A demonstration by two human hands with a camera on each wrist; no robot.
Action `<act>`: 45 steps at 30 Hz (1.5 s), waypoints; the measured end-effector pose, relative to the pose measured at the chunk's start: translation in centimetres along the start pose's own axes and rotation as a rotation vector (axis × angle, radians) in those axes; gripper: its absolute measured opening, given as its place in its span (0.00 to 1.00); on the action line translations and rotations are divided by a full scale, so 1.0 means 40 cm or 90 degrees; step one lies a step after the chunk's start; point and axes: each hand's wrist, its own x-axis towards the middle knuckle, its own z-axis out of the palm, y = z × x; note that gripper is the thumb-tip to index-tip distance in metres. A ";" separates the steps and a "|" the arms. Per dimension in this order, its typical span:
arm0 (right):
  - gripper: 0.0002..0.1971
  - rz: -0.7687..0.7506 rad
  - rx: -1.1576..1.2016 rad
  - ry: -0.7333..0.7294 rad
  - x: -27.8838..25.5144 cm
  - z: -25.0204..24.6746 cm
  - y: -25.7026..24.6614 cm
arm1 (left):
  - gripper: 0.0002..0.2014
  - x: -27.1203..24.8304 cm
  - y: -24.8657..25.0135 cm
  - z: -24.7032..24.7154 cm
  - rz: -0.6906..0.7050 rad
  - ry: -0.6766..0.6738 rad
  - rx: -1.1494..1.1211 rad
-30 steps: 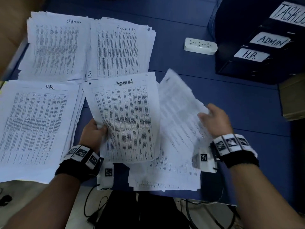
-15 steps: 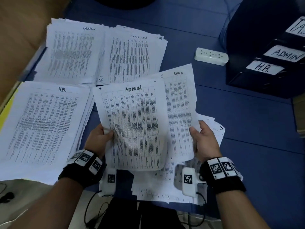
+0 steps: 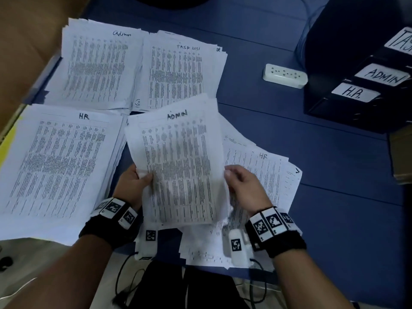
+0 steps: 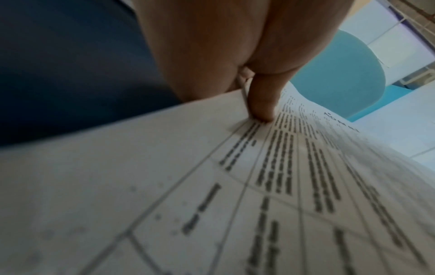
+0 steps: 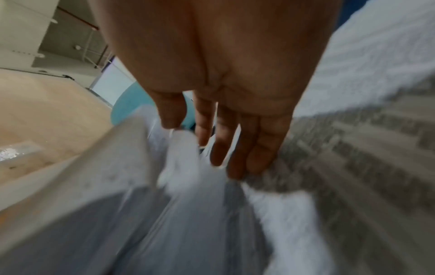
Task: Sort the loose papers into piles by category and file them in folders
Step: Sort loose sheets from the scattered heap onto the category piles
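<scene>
Papers headed ADMIN [image 3: 180, 166] are held up at frame centre, the left hand [image 3: 133, 186] pinching one edge, the right hand [image 3: 243, 186] with fingers on the other; whether it grips is unclear. The sheaf could fan and slip onto the unsorted heap [image 3: 267, 186] beneath. The blue table [image 3: 334, 175] carries sorted piles at upper left, labelled trays [image 3: 356, 85] at upper right.

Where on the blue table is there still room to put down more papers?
The widest bare stretch of the blue tabletop lies right of the loose paper heap with an HR sheet on top and in front of the black labelled file trays. A smaller patch sits between the white power strip and the TASK LIST pile. The left half is crowded with paper piles.
</scene>
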 end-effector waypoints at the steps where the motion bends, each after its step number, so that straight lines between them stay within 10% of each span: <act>1: 0.08 -0.001 -0.011 0.051 0.006 -0.021 0.004 | 0.15 0.001 -0.002 -0.001 0.000 0.006 -0.007; 10: 0.54 0.192 -0.447 0.291 0.075 -0.148 0.057 | 0.16 0.006 -0.001 0.007 0.000 0.013 -0.002; 20: 0.31 0.115 -0.325 0.262 0.064 -0.128 0.028 | 0.13 -0.020 0.030 0.017 -0.015 0.028 0.057; 28: 0.11 -0.034 -0.099 -0.082 -0.035 -0.031 -0.086 | 0.11 -0.099 0.105 0.041 -0.022 0.034 -0.007; 33: 0.11 -0.079 -0.017 0.001 -0.031 0.007 -0.135 | 0.18 -0.127 0.081 -0.007 -0.002 0.031 0.050; 40: 0.10 0.014 0.002 -0.203 -0.001 0.086 -0.179 | 0.12 -0.116 0.171 -0.085 -0.009 0.203 0.076; 45: 0.11 -0.020 0.027 -0.131 0.058 0.203 -0.262 | 0.14 -0.028 0.235 -0.194 0.020 0.201 0.057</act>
